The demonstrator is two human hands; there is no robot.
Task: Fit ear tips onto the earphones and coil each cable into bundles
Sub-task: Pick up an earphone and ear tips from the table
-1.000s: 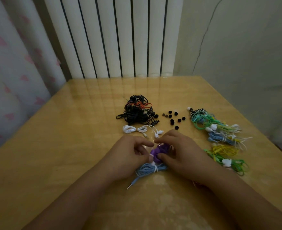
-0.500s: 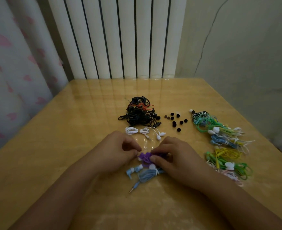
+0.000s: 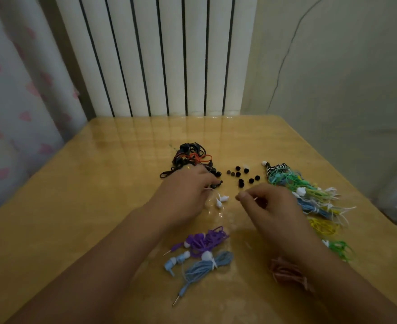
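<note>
Table (image 3: 99,206): finished bundles parked right (image 3: 309,195), untouched black tangle (image 3: 190,157) far centre, probably sorted by stage. Left hand (image 3: 183,197) curls over white earphones (image 3: 221,201), gripping the cable; buds hang toward the person, cable running left-right. Right hand (image 3: 270,206) pinches shut; contents too small to tell.

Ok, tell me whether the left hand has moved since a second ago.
Yes. The left hand has left the purple bundle and gone away from the person, up to the black cable pile.
</note>
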